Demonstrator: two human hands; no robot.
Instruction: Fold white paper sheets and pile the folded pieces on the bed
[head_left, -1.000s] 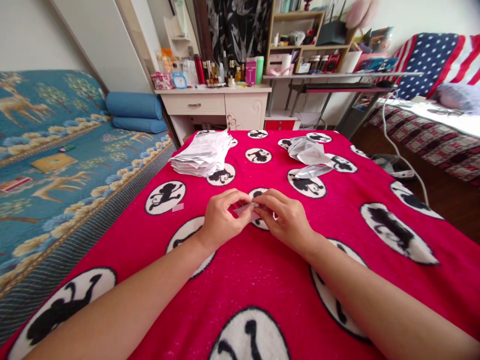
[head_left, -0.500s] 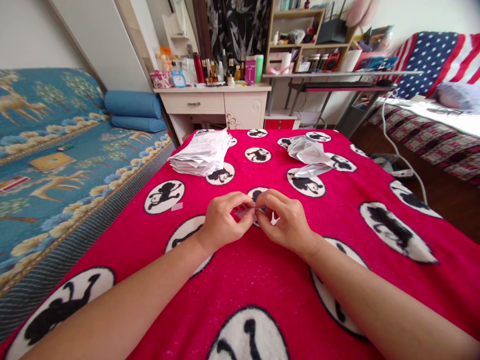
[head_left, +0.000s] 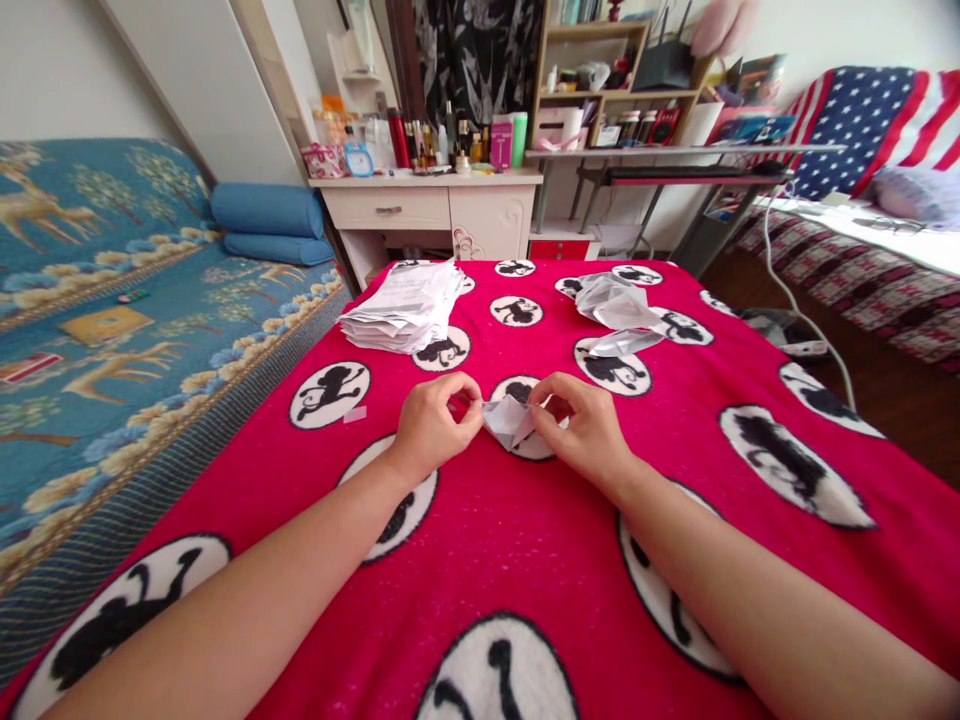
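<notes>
A small piece of folded white paper [head_left: 510, 422] hangs between my two hands above the red cloth [head_left: 480, 560]. My left hand [head_left: 439, 420] pinches its left end between thumb and fingertips. On the other side my right hand [head_left: 581, 425] grips the right end in the same way. The paper's folds stand out in angled faces with a point toward me. Farther off to the right lie several folded paper shapes [head_left: 613, 300], and a thick stack of printed sheets [head_left: 405, 308] sits at the far left of the cloth.
A tiny pale scrap [head_left: 355, 414] lies left of my hands. Beyond the cloth stands a white dresser [head_left: 390, 208] crowded with bottles, beside a desk with shelves [head_left: 600, 95]. A blue patterned sofa [head_left: 112, 310] runs along the left; a bed [head_left: 862, 270] is at the right.
My hands have moved apart, the left one to the left and the right one to the right. The folded paper, mostly hidden before, now shows spread between them.
</notes>
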